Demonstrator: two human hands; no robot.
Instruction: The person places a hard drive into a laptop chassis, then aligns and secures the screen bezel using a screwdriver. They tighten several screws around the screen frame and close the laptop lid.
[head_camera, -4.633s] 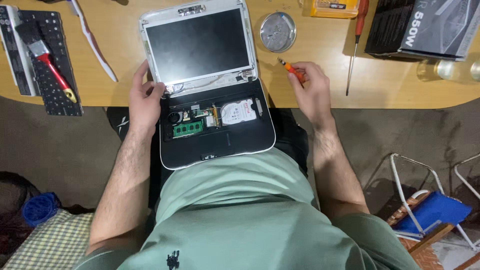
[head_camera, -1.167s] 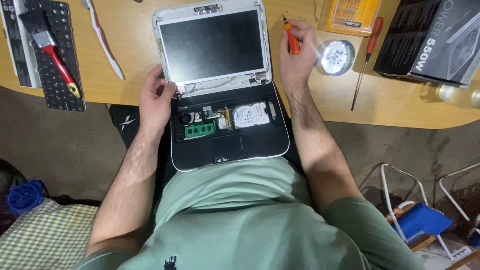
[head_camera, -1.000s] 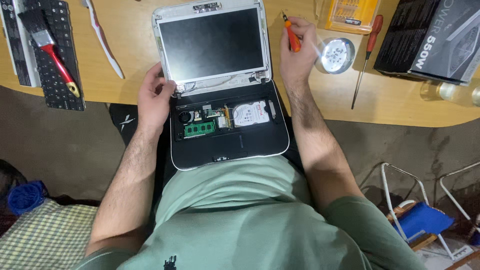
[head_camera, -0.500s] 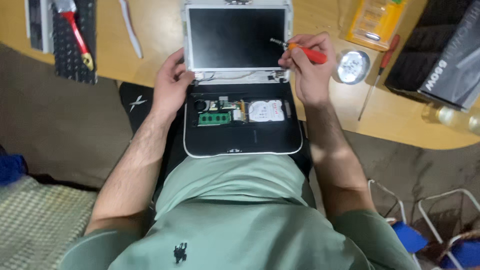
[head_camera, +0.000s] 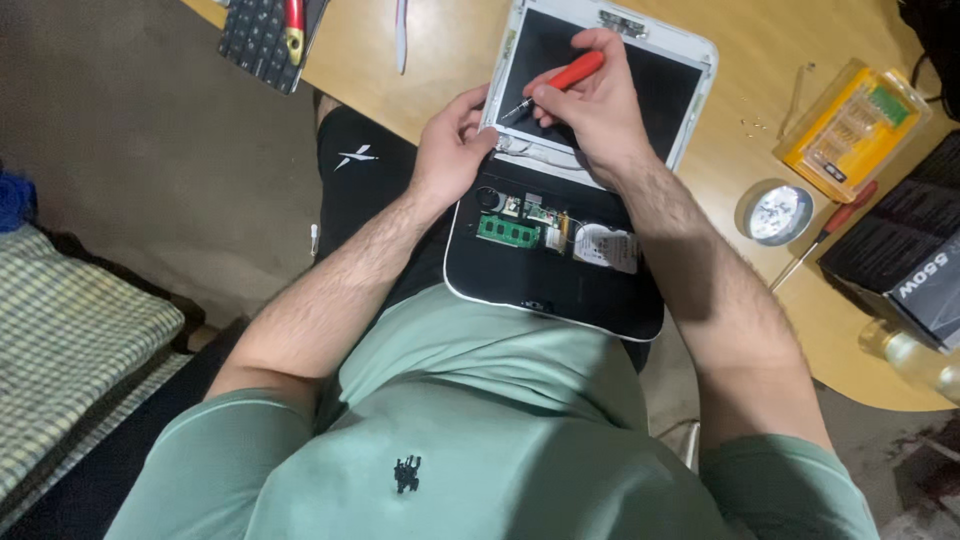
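From the head camera, a small white-framed laptop (head_camera: 560, 190) lies opened flat, its base resting on the person's lap and its screen half leaning onto the edge of the wooden bench (head_camera: 720, 130). The right hand (head_camera: 590, 110) has its grip closed around an orange-handled screwdriver (head_camera: 560, 80), the metal tip pointing down at the lower left corner of the screen frame, near the hinge. The left hand (head_camera: 450, 150) is curled against the left edge of the frame at that same corner, fingers pressed on the plastic and holding no tool, steadying the lid. As a judgement of progress, the base is already stripped: the keyboard deck is off, and a green memory module (head_camera: 508, 231) and a round silver hard drive (head_camera: 603, 247) lie bare, while the screen frame appears still in place, so work on the lid looks only begun. A loose black keyboard (head_camera: 262, 40) with a red-handled brush on it sits at the far left of the bench. To the right lie a yellow bit case (head_camera: 850, 125), a round metal tin (head_camera: 775, 212), a second red-handled screwdriver (head_camera: 830, 225) and a black box (head_camera: 905, 270). A checked cloth (head_camera: 70, 340) lies on the floor at left.
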